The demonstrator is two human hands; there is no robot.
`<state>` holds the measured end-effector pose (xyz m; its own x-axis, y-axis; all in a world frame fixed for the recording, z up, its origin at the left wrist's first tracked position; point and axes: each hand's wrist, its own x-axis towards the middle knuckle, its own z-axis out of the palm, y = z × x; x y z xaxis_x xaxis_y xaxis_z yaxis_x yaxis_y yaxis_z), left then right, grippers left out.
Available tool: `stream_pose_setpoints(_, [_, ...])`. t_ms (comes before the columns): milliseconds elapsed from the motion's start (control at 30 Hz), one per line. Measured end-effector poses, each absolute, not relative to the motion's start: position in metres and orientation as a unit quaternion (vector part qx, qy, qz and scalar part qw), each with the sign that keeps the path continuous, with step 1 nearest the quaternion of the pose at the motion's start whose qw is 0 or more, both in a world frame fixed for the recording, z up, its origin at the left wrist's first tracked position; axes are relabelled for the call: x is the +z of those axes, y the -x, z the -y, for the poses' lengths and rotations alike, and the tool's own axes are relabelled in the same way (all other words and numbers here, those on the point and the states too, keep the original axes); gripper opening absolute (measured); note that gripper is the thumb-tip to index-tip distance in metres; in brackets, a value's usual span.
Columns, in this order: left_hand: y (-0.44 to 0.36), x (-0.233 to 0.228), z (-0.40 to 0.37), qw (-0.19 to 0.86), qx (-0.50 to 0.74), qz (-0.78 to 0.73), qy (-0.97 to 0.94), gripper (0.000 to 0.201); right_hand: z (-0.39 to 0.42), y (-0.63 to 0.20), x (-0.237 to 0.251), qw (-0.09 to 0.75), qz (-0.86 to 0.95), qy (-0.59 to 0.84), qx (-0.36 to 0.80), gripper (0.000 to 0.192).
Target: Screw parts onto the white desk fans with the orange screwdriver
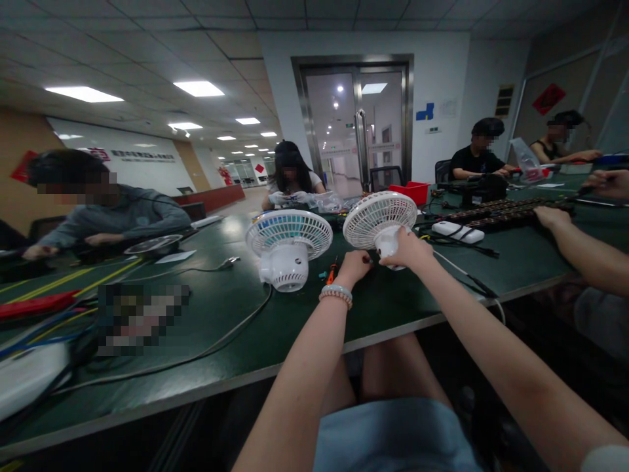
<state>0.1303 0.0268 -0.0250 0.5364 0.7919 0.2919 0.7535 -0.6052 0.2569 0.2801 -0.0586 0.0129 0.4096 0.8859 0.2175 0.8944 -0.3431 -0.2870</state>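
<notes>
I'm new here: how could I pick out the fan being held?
On the green table, look toward the glass doors. The held fan is right of another white fan; only it has the person's right hand on its back.

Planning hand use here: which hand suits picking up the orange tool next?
Probably the left hand: it lies close to the orange tool, though its grip is unclear; the right hand grips a white caged fan.

No text can be read: lettering on the wall panel [142, 156] and glass doors [331, 124] blurs.
</notes>
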Motion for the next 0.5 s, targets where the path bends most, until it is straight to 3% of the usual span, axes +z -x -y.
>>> stream_pose_setpoints(67, [-0.131, -0.025, -0.027, 0.044, 0.203, -0.439, -0.874, 0.020, 0.055, -0.285, 0.037, 0.138, 0.560, 0.817, 0.005, 0.087])
stream_pose_setpoints(167, [-0.132, -0.025, -0.027, 0.039, 0.222, -0.443, -0.868, 0.021, 0.045, -0.291, 0.072, 0.133, 0.613, 0.775, -0.073, 0.044])
stream_pose_setpoints(267, [-0.133, -0.024, -0.027, 0.045, 0.237, -0.453, -0.858, 0.021, 0.031, -0.294, 0.084, 0.122, 0.720, 0.675, -0.106, 0.017])
stream_pose_setpoints(333, [-0.134, -0.022, -0.026, 0.044, 0.249, -0.448, -0.857, 0.022, 0.022, -0.295, 0.074, 0.155, 0.781, 0.595, -0.110, 0.009])
stream_pose_setpoints(500, [-0.136, -0.020, -0.023, 0.028, 0.271, -0.400, -0.875, 0.022, 0.012, -0.299, 0.030, 0.358, 0.754, 0.536, -0.129, 0.019])
